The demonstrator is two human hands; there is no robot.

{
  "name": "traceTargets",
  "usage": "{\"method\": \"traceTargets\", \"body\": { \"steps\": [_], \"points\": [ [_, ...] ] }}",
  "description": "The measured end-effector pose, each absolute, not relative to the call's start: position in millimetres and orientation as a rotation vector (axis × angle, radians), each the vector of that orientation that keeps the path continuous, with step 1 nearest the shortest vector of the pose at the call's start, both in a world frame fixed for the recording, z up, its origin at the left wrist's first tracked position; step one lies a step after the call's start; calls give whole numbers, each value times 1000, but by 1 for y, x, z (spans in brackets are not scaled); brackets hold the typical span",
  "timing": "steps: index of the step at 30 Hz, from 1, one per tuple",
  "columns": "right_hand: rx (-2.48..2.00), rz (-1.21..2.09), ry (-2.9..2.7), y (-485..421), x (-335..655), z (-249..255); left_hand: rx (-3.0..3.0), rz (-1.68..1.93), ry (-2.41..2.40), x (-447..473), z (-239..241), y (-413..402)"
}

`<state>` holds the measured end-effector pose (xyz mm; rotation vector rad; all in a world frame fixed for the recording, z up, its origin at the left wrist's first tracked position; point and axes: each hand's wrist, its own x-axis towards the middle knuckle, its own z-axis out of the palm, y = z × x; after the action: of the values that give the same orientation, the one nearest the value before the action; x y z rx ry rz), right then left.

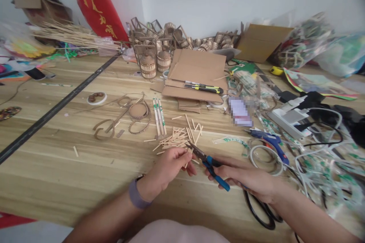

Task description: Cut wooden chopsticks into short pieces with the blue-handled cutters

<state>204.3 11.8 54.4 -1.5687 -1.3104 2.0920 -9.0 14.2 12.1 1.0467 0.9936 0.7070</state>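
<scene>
Between the fingertips of my left hand (171, 165), thin wooden sticks (186, 162) are pinched; I cannot tell how many. My right hand (239, 174) is closed round the blue handles of a pair of pliers (209, 165). The dark jaws of the pliers point up and left, just over the left fingertips and close to the sticks. Right behind the left hand lies a loose pile of short wooden sticks (173, 138). Beyond that pile, several longer sticks in printed paper wrappers (159, 115) lie side by side.
Cardboard sheets (199, 64) with utility knives (203, 87) on top lie farther back, near small bamboo lanterns (148, 67). Right of my hands are a blue glue gun (270, 142), a white power strip (291, 119), cables and black scissor handles (261, 210). Cardboard rings (138, 111) lie left.
</scene>
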Motion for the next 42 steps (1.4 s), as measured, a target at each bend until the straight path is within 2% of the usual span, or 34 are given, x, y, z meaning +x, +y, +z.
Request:
{"method": "traceTargets", "body": {
  "steps": [24, 35, 42],
  "points": [
    [-1504, 1941, -1720, 16, 190, 58, 1048, 642, 948, -9, 4, 15],
    [-1559, 1691, -1857, 5, 184, 34, 1134, 635, 997, -10, 11, 16],
    [-1547, 1738, -1814, 4, 186, 31, 1126, 599, 1001, -13, 10, 16]
  ]
}}
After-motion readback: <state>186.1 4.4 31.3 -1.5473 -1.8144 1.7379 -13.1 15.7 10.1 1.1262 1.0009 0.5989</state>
